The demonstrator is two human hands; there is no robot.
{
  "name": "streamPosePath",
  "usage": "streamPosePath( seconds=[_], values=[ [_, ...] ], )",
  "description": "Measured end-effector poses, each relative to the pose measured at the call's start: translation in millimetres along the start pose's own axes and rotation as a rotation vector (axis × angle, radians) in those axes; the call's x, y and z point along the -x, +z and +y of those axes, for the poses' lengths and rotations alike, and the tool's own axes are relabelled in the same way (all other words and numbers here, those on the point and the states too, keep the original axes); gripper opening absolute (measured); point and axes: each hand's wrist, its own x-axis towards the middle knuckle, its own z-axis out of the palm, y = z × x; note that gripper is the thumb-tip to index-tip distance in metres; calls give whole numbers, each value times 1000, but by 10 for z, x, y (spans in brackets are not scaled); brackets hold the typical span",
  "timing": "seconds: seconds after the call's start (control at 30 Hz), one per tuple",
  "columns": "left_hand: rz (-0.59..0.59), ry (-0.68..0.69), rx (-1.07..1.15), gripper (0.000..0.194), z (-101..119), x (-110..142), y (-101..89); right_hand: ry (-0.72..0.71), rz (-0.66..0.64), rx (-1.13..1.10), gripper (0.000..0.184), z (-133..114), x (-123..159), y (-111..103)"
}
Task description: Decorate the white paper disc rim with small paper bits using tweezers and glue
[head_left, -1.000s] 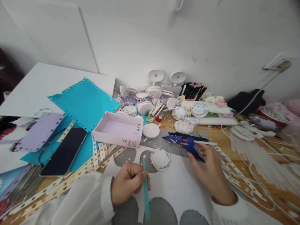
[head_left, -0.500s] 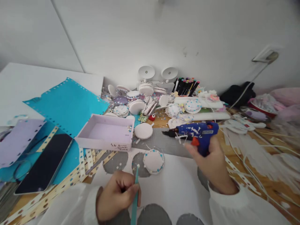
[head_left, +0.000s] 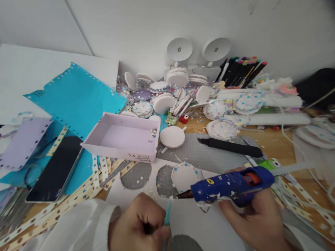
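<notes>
My right hand (head_left: 258,218) grips a blue hot glue gun (head_left: 230,183), its nozzle pointing left toward the tip of a thin teal strip (head_left: 167,213). My left hand (head_left: 140,226) pinches that strip, fingers closed around it. Just beyond the nozzle lies a white round disc with blue and white dots on its rim (head_left: 185,176), resting on a white sheet with round holes cut out (head_left: 188,212).
A lilac shallow box (head_left: 123,137) sits left of centre, with a black phone (head_left: 56,167) and blue punched paper (head_left: 75,97) further left. Several white discs (head_left: 170,104), marker pens (head_left: 240,68) and a black craft knife (head_left: 230,146) lie beyond. Punched paper strips (head_left: 78,198) trail at the left.
My right hand lifted the glue gun off the table and brought it down and left, close to the strip. The view tilted down and moved nearer to the table.
</notes>
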Motion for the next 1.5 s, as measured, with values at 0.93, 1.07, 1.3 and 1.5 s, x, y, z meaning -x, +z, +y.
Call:
streamPosePath(
  seconds=[0.93,1.07,1.3,1.5],
  values=[
    [-68,9,100,56,35,-39,-35,-70,-108,-36,24,6,-33,-49],
    [-73,-2,93,55,40,-38,-41,-39,-127,-61,26,10,-35,-43],
    [-82,-19,83,54,63,-48,-50,-62,-127,-50,17,2,-106,-74],
    [-51,-24,65,53,21,-30,-40,94,248,215,23,143,-201,-47]
  ],
)
